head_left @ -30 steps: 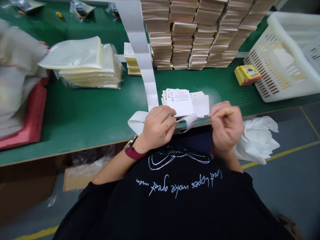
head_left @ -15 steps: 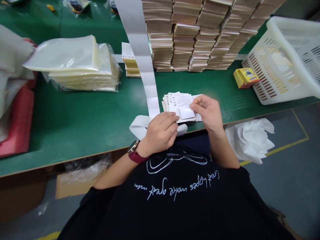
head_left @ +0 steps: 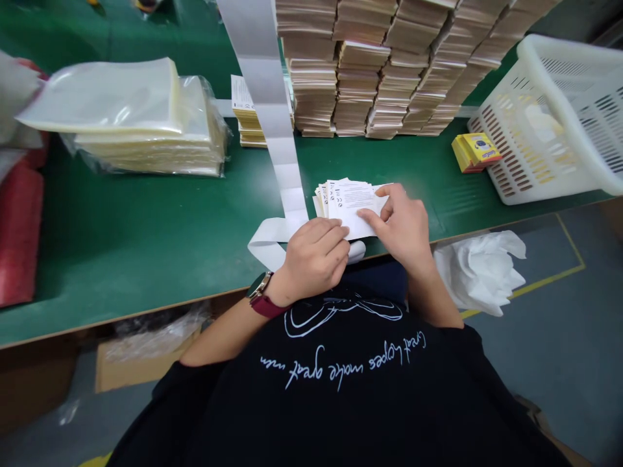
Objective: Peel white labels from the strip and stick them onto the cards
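Head view, looking down at the near edge of the green bench (head_left: 146,220); both hands at work there.

Left hand (head_left: 314,256): grip clenched, fingers curled down over the white label strip (head_left: 265,97); the strip runs from the top of the view down the bench, loops at the near edge beside the wrist, passes under the hand and shows again just past the knuckles; maroon-banded watch (head_left: 263,298) on the wrist.

Right hand (head_left: 402,227): grip released, fingers spread and lying flat on the top sheet of the fanned printed cards (head_left: 348,194); thumb on the sheet's near corner, forefinger along its far right edge; the two hands almost touch.

Printed cards: lying on the bench at its near edge, just right of the strip, fanned to the left, print upward.

Surroundings: tall stacks of brown cards (head_left: 379,65) at the back; a small stack of leaflets (head_left: 246,120) behind the strip; a pile of clear bags (head_left: 131,123) back left; a red item (head_left: 17,227) at far left, blurred; yellow boxes (head_left: 474,150) beside a white slotted basket (head_left: 559,117) on the right; crumpled white sheet (head_left: 479,269) hanging off the bench edge near the right forearm; cardboard box (head_left: 141,360) under the bench.
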`<state>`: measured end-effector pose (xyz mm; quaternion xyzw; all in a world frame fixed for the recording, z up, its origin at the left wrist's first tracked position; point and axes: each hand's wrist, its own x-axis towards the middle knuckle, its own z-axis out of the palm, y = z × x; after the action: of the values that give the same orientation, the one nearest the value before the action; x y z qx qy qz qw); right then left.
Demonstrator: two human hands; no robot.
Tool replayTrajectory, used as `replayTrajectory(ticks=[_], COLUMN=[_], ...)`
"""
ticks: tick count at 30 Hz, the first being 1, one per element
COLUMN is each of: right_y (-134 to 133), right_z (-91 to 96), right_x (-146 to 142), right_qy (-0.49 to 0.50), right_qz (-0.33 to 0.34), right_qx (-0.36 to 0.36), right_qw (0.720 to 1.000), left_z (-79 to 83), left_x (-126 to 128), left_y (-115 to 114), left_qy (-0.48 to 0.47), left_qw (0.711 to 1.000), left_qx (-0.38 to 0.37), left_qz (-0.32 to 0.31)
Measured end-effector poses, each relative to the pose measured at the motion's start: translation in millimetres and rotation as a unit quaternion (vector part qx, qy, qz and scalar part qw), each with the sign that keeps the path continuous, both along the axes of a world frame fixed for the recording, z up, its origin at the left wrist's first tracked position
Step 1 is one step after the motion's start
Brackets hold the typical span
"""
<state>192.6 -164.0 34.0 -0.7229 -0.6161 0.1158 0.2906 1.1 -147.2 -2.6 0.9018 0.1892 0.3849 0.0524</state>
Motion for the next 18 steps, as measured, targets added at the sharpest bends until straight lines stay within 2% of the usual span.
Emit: replayTrajectory(ticks=[4, 10, 12, 15, 18], right_y=[2.7, 8.1, 8.7, 8.4, 6.1], right_z=[-5.7, -18.3, -22.0, -24.0, -23.1], right_x=[6.2, 12.2, 14.6, 17.3, 23.0], right_qy=[0.127, 0.293, 0.320, 0.315, 0.297], right_qz=[0.001, 0.033, 0.037, 0.037, 0.028], right_qx=[-0.004, 0.031, 0.019, 0.003, 0.025], right_qw=[0.992, 0.955, 0.947, 0.949, 0.954], left_z=[-0.3, -2.4, -2.1, -1.8, -3.6], left_x=[0.7, 1.5, 1.5, 2.3, 3.3], left_y=[-2.1, -3.9, -4.4, -5.3, -5.9], left_qy=[0.016, 0.021, 0.024, 0.028, 0.030], left_qw=[1.000, 0.999, 0.999, 0.999, 0.999], left_qx=[0.004, 0.013, 0.009, 0.013, 0.020], left_qz=[0.018, 0.031, 0.029, 0.027, 0.035])
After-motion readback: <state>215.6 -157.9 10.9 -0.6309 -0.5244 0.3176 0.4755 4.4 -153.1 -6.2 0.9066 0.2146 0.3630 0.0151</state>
